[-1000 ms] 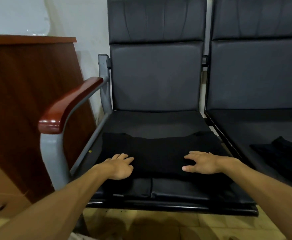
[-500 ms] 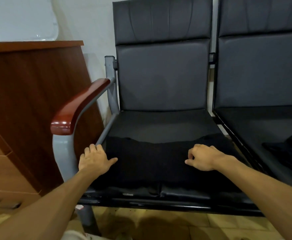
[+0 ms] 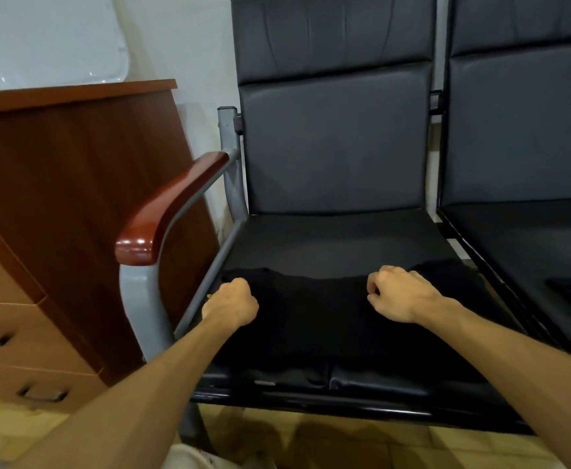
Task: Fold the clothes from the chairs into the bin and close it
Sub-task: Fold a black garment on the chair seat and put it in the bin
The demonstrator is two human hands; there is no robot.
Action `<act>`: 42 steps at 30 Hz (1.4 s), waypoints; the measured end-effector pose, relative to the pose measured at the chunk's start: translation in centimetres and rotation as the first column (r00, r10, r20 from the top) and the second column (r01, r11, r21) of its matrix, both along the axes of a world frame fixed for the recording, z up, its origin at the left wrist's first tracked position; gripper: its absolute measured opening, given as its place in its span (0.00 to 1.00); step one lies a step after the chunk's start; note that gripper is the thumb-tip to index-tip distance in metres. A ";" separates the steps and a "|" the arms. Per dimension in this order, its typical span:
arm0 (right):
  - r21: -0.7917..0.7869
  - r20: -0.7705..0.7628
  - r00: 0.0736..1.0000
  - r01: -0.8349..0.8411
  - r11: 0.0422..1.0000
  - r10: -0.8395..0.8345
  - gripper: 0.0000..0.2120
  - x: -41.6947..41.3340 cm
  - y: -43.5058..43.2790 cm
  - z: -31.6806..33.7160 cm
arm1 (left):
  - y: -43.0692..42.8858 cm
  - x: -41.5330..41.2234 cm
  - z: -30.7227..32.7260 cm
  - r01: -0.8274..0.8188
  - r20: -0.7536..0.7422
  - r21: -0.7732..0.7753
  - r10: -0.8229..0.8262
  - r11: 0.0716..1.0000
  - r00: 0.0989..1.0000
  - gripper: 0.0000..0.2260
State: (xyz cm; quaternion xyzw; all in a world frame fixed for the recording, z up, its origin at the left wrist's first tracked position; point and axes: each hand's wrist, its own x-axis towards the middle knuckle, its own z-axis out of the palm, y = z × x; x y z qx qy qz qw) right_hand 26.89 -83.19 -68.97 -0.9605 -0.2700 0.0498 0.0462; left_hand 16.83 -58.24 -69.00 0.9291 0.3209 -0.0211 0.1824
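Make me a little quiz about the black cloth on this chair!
1. True or false: the cloth hangs over the armrest.
2. What colour is the armrest? A red-brown, B green, C white.
3. Fill the gap: the left hand and the right hand both grip the ____.
Key: 1 false; 2 A; 3 cloth.
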 end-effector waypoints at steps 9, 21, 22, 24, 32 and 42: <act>0.102 0.048 0.987 0.150 0.983 -0.156 0.18 -0.1 -7.4 1.3 | -6.3 2.6 2.2 -0.057 0.219 -0.798 0.377 0.600 0.900 0.06; 0.307 -0.074 0.876 0.475 0.825 -0.477 0.19 -0.2 -20.4 3.5 | -19.3 6.5 4.2 0.221 0.318 -0.941 0.437 0.257 0.841 0.08; 0.291 -0.078 0.874 0.481 0.827 -0.480 0.20 -0.2 -21.1 3.3 | -20.3 6.9 4.3 0.207 0.313 -0.937 0.415 0.280 0.854 0.07; 0.268 -0.075 0.874 0.481 0.835 -0.480 0.20 -0.3 -22.2 3.0 | -22.3 7.7 4.3 0.207 0.343 -0.895 0.313 0.396 0.886 0.05; 0.204 -0.047 0.900 0.434 0.878 -0.434 0.19 0.2 -24.2 2.0 | -28.0 8.7 1.2 0.346 0.142 -0.773 -0.386 0.533 0.912 0.25; 0.208 -0.042 0.938 0.346 0.915 -0.345 0.13 -0.2 -20.0 2.3 | -21.0 7.1 -1.0 0.660 0.283 -0.168 -0.606 0.732 0.744 0.15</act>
